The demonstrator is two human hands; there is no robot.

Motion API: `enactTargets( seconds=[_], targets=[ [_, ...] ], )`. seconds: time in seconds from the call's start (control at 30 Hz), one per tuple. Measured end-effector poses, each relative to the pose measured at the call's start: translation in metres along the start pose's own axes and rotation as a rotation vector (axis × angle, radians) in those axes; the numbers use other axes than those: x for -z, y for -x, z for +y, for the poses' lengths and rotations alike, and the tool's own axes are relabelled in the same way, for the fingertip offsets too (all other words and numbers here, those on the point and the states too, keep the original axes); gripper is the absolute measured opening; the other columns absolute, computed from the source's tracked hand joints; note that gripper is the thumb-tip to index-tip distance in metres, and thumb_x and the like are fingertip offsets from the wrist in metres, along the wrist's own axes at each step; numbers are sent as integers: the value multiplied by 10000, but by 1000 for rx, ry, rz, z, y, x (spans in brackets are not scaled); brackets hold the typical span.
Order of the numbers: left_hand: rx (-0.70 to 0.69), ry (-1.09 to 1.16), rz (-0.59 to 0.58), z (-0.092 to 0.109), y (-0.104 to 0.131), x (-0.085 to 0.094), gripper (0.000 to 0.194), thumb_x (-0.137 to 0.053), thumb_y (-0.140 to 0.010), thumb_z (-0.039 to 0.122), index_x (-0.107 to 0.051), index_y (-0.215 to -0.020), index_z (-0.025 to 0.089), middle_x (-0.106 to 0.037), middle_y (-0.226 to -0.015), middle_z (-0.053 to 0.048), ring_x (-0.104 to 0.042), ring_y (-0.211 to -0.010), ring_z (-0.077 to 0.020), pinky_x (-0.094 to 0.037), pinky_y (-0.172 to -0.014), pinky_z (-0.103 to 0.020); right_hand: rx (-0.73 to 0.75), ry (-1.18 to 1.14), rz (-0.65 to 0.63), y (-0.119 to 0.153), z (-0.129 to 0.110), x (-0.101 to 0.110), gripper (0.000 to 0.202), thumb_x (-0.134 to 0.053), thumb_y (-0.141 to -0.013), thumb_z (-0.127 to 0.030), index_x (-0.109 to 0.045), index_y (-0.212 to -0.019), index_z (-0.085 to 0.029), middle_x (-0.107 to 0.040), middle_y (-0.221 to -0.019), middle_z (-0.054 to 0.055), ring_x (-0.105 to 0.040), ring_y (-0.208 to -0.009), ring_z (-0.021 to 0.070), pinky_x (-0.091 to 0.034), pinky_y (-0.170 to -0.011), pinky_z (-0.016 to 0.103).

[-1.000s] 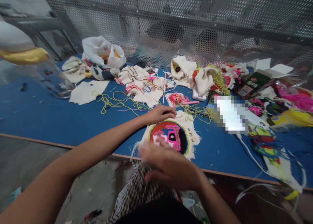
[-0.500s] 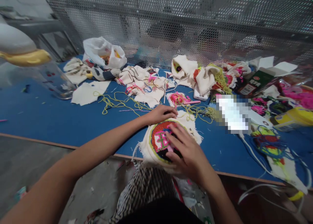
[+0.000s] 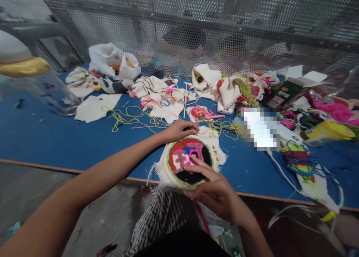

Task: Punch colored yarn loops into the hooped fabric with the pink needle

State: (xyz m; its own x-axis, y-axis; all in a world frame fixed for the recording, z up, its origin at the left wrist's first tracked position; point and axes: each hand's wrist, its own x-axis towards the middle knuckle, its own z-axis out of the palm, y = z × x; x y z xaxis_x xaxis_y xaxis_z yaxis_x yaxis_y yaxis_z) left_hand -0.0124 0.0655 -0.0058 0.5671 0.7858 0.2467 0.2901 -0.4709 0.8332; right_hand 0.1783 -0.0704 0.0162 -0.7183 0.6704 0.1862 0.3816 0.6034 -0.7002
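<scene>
An embroidery hoop [image 3: 165, 163] with cream fabric [image 3: 211, 135] stretched in it leans at the table's front edge, above my lap. Its round tufted design [image 3: 200, 171] has orange, black, white, pink and green yarn with a lime border. My left hand [image 3: 182, 130] is curled over the hoop's far edge, its fingertips partly hidden. My right hand [image 3: 215, 188] lies over the near right side, holding nothing. Its fingers are apart, the longer ones reaching onto the middle of the design, the thumb low by the rim.
Yellow-green yarn [image 3: 131, 117] trails across the blue table [image 3: 92, 145]. Behind lie fabric scraps [image 3: 165, 111], a pink pen-like tool [image 3: 215, 117] and a white plastic bag [image 3: 102, 59]. Rightward are a blurred-out phone [image 3: 259, 128], a cable [image 3: 283, 176], a green box [image 3: 283, 92] and a yellow packet [image 3: 328, 133].
My right hand has drawn back toward me and lower on the hoop, uncovering more of the design. My left hand keeps its place on the far edge. The view has shifted slightly.
</scene>
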Motion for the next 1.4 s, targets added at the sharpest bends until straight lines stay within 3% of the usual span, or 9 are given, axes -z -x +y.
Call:
enactTargets(
  seconds=[0.17,0.33,0.53,0.7,0.83,0.93,1.0,1.2,1.4],
  targets=[
    [4,4,-1,1,0,0,169,-506,-822,214,-617,-912,124,-704,-860,-86,-654,-834,-159,-479,-747,-266,-30,32,6,3,-7,-2,405,-557,-810,-314,-519,-1188,-173,-493,-1288,126,-335,-1274,237,-245,-1036,515],
    [-11,-11,3,0,0,0,172,-503,-824,216,-618,-913,124,-704,-846,-86,-655,-813,-150,-478,-720,-246,-48,-160,-33,7,-13,1,134,-535,-827,-289,-629,-804,-196,-600,-1169,65,-415,-1224,206,-330,-1011,430],
    [-14,-3,5,-2,0,0,180,-503,-824,223,-618,-915,118,-702,-845,-89,-653,-811,-147,-477,-723,-244,-60,-64,95,7,-6,-3,271,-568,-803,-200,-549,-1073,-194,-533,-1244,97,-402,-1231,192,-343,-1010,415],
    [-14,-2,6,-2,0,0,181,-506,-821,228,-618,-916,121,-703,-845,-88,-654,-812,-160,-481,-725,-258,-23,-9,181,0,-5,-14,125,-489,-834,-145,-536,-943,-185,-566,-1198,100,-378,-1248,183,-357,-997,401],
    [-6,7,7,-2,0,0,190,-508,-817,220,-619,-916,102,-701,-852,-102,-656,-821,-165,-481,-724,-249,-71,-25,48,-6,-18,-15,58,-508,-823,-178,-467,-862,-189,-547,-1229,116,-327,-1281,210,-232,-1052,461],
    [-5,1,6,-1,0,0,186,-505,-818,217,-616,-918,107,-701,-857,-95,-656,-825,-158,-480,-730,-243,-78,-283,-65,-3,-25,-11,154,-471,-852,-204,-342,-769,-220,-667,-1011,86,-407,-1231,184,-303,-1017,424],
    [-12,-11,3,-1,0,0,188,-505,-819,225,-617,-916,108,-701,-855,-92,-655,-822,-156,-479,-735,-246,-113,-341,-4,0,-25,-10,186,-463,-854,-202,-301,-768,-231,-667,-1000,77,-389,-1244,183,-352,-980,402],
    [-5,-19,-2,1,0,1,194,-502,-823,227,-618,-923,108,-701,-855,-89,-653,-828,-156,-476,-740,-243,-77,24,122,-9,-19,-25,177,-456,-813,-106,-328,-770,-221,-452,-1326,116,-243,-1317,224,-263,-1030,458],
    [5,-6,-1,0,0,0,192,-505,-819,222,-617,-918,101,-699,-853,-96,-654,-823,-165,-479,-737,-253,-78,99,381,-32,-14,-46,235,-481,-782,-68,-327,-696,-224,-632,-902,83,-485,-1140,213,-389,-924,387]
  ],
)
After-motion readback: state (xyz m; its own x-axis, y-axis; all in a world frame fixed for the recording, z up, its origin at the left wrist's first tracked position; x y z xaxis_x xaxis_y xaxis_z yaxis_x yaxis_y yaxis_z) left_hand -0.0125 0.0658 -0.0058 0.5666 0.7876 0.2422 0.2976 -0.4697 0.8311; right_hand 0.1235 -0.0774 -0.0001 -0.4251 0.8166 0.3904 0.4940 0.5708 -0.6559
